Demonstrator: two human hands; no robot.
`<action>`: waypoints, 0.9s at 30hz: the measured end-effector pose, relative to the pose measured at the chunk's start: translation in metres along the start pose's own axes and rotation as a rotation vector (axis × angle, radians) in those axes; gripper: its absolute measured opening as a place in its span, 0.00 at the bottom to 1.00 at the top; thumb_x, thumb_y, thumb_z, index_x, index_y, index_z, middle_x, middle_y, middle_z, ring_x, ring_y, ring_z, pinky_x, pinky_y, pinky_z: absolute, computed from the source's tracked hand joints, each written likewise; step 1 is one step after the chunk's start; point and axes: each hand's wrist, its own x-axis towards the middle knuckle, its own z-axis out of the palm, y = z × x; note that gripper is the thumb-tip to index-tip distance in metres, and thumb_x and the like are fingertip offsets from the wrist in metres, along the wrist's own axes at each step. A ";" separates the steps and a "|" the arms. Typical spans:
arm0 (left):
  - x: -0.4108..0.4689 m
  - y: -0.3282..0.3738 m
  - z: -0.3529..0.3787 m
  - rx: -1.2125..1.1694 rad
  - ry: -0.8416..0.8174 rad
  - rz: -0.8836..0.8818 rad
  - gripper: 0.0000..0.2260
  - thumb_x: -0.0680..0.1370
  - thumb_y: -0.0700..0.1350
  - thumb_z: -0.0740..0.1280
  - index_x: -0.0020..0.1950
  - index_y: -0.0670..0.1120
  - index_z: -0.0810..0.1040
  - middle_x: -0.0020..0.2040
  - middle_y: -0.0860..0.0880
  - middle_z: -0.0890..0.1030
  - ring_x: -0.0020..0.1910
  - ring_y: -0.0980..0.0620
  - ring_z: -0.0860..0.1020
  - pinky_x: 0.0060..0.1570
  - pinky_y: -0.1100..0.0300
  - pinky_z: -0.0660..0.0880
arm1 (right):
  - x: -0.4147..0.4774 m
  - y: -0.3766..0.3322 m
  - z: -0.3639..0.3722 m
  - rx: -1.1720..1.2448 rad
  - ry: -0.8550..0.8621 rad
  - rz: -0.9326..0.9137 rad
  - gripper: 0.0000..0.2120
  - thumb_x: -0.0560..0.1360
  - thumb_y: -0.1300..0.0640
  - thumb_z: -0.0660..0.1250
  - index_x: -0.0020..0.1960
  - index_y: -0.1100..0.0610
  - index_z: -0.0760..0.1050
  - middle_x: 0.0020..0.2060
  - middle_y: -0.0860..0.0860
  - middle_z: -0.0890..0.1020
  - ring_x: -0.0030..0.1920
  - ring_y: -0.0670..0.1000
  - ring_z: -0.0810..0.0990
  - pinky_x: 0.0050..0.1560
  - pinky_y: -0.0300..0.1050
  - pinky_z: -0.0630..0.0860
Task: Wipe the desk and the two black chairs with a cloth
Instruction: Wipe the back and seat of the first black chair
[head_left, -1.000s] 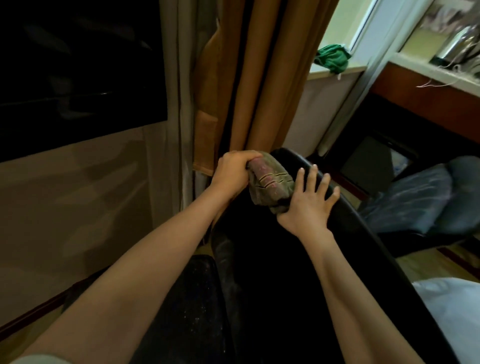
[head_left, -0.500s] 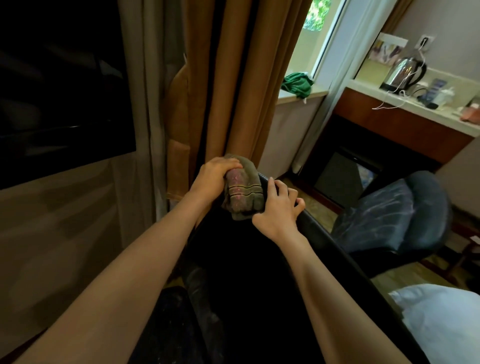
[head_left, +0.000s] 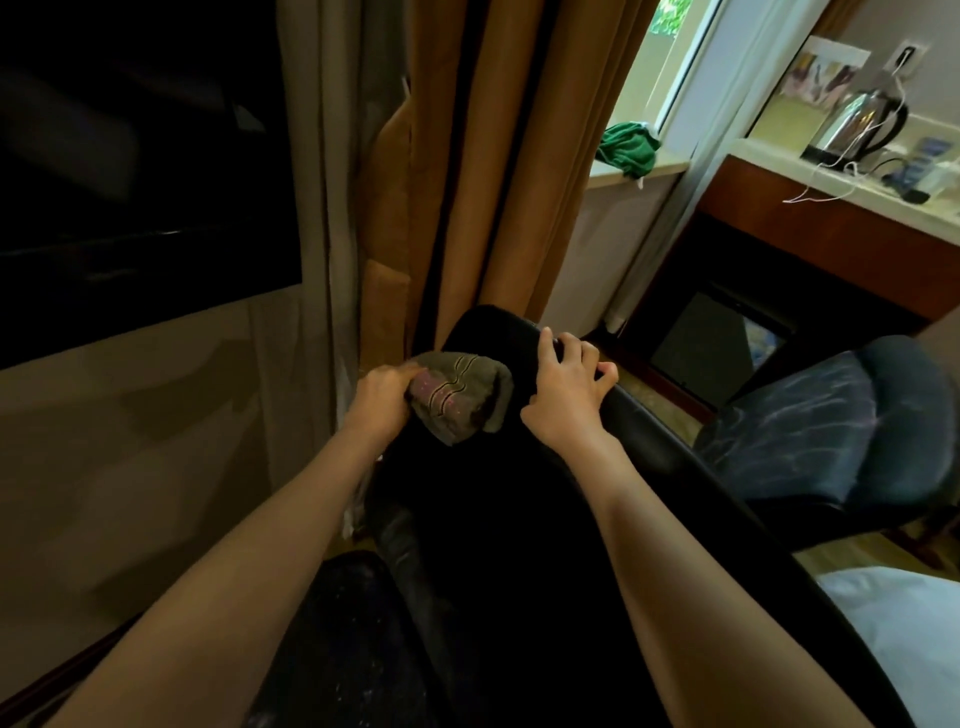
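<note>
A black chair (head_left: 498, 545) fills the lower middle, its backrest running up to a top edge near the curtain. My left hand (head_left: 382, 397) grips a bunched olive-grey cloth (head_left: 460, 397) with a striped band, pressed against the left side of the backrest just below its top. My right hand (head_left: 563, 387) holds the backrest's upper right rim, fingers curled over the edge. A second black chair (head_left: 831, 431) with a dusty, streaked seat stands to the right. The desk (head_left: 852, 234) with a pale top and wooden front is at the far right.
Brown curtains (head_left: 498, 171) hang right behind the chair. A dark TV screen (head_left: 140, 171) covers the wall on the left. A green cloth (head_left: 628, 148) lies on the windowsill. A steel kettle (head_left: 857, 124) and cables sit on the desk. White bedding (head_left: 904, 629) shows at lower right.
My left hand has slid the cloth down from the top edge onto the left side of the backrest. My right hand went from lying flat to curling over the rim.
</note>
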 end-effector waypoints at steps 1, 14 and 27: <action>-0.008 -0.003 -0.001 0.026 -0.035 -0.011 0.18 0.74 0.29 0.61 0.61 0.41 0.78 0.59 0.39 0.78 0.59 0.40 0.76 0.56 0.57 0.68 | 0.000 -0.001 0.001 -0.002 0.006 -0.004 0.42 0.72 0.61 0.67 0.77 0.56 0.45 0.74 0.57 0.51 0.74 0.58 0.48 0.71 0.57 0.46; -0.001 0.026 -0.038 -0.098 0.315 0.181 0.19 0.69 0.29 0.62 0.56 0.40 0.81 0.56 0.39 0.81 0.57 0.42 0.78 0.58 0.69 0.64 | 0.015 -0.022 0.006 -0.041 0.045 -0.115 0.40 0.72 0.60 0.67 0.77 0.58 0.47 0.73 0.58 0.54 0.73 0.59 0.50 0.70 0.54 0.47; -0.045 -0.015 -0.022 0.133 0.079 -0.008 0.21 0.72 0.29 0.61 0.63 0.43 0.77 0.62 0.42 0.78 0.61 0.39 0.74 0.57 0.52 0.70 | 0.025 -0.029 0.005 0.007 -0.008 -0.169 0.41 0.71 0.61 0.66 0.77 0.57 0.47 0.74 0.57 0.53 0.73 0.58 0.50 0.71 0.55 0.46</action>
